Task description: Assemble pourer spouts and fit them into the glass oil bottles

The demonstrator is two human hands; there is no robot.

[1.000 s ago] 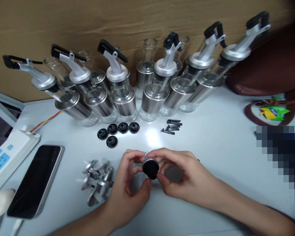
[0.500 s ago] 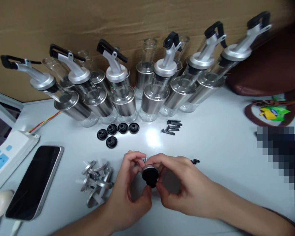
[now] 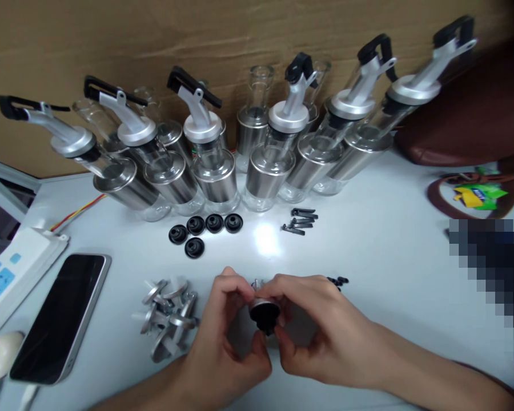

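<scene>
While the left hand [image 3: 216, 325] and right hand [image 3: 325, 314] pinch a round silver metallic pourer head [image 3: 263, 302] and black stepped stopper [image 3: 264, 317] at six o'clock, seating it seems in hand, next calling for even thumb pressure; beyond, five black stepped discs [image 3: 196, 225] lie at eight o'clock.

I can see one spout [image 3: 264, 311], at about six o'clock from the middle of the view, pinched between the left grip [image 3: 229, 337] and the right grip [image 3: 325, 331]. Its black stopper [image 3: 264, 317] faces the wearer, stepping down narrower towards six o'clock. A silver rim [image 3: 264, 302] edges it at twelve, and a metal tip [image 3: 257, 283] peeks out beyond; the rest is hidden.
</scene>
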